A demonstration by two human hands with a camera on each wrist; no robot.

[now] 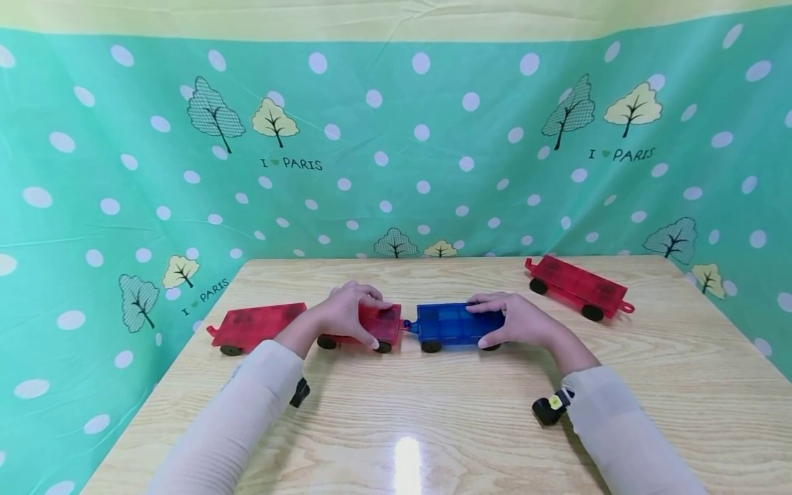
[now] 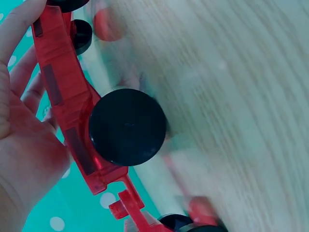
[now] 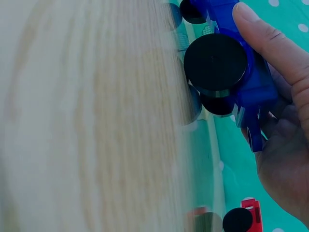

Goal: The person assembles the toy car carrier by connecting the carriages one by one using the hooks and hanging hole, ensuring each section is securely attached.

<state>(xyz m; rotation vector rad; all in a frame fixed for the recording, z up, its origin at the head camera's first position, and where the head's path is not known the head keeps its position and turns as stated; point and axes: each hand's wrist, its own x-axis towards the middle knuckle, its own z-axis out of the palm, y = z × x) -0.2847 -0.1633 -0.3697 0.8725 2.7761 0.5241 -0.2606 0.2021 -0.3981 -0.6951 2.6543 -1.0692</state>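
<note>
My left hand (image 1: 346, 309) grips a translucent red toy wagon (image 1: 388, 323) with black wheels, thumb on the near side and fingers over the top. To its right my right hand (image 1: 522, 320) holds a blue toy wagon (image 1: 448, 323) by its right end, thumb in front. The red and blue couplings meet between the two wagons; whether they are hooked, I cannot tell. A second red wagon (image 1: 260, 326) stands to the left, partly behind my left wrist. In the left wrist view, the held wagon's coupling (image 2: 129, 203) lies against that neighbour's front.
Another red wagon (image 1: 578, 285) stands angled at the back right of the wooden table (image 1: 371, 426). Behind the table hangs a green dotted cloth (image 1: 421, 165). Black wrist cameras, such as the right one (image 1: 549, 410), hang below the sleeves.
</note>
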